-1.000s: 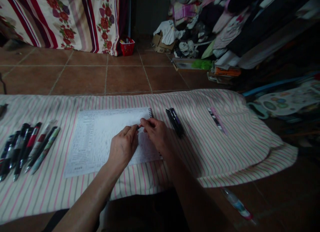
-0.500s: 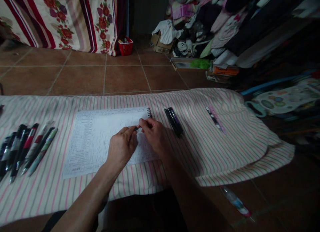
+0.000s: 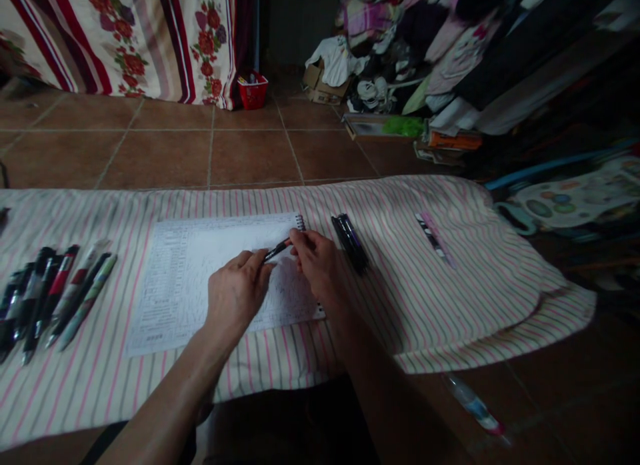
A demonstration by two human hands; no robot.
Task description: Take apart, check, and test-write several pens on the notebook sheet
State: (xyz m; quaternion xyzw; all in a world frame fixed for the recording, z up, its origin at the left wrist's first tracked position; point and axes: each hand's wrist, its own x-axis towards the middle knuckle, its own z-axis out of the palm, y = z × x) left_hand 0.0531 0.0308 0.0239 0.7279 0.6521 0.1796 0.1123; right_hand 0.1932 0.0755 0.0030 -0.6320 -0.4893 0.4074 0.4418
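Note:
Over a spiral notebook [image 3: 225,241] covered with writing, both hands grip one dark pen [image 3: 278,249]. My left hand [image 3: 237,285] is closed around its lower left end. The fingers of my right hand [image 3: 315,255] pinch its upper right end, where a reddish bit shows. Just right of the notebook lie several black pens [image 3: 351,243] side by side. On the left of the striped cloth is a larger row of pens and markers [image 3: 55,291], some with red or pale green barrels.
A black-and-white pen and a pink stick [image 3: 435,239] lie on the striped cloth [image 3: 480,305] at right. On the tiled floor are a plastic bottle [image 3: 473,405], a red basket [image 3: 253,91] and a cardboard box [image 3: 325,85]. Clothes [image 3: 370,25] are heaped behind.
My hands have drawn apart, the left one leftward and the right one slightly right and up. More of the pen between them now shows.

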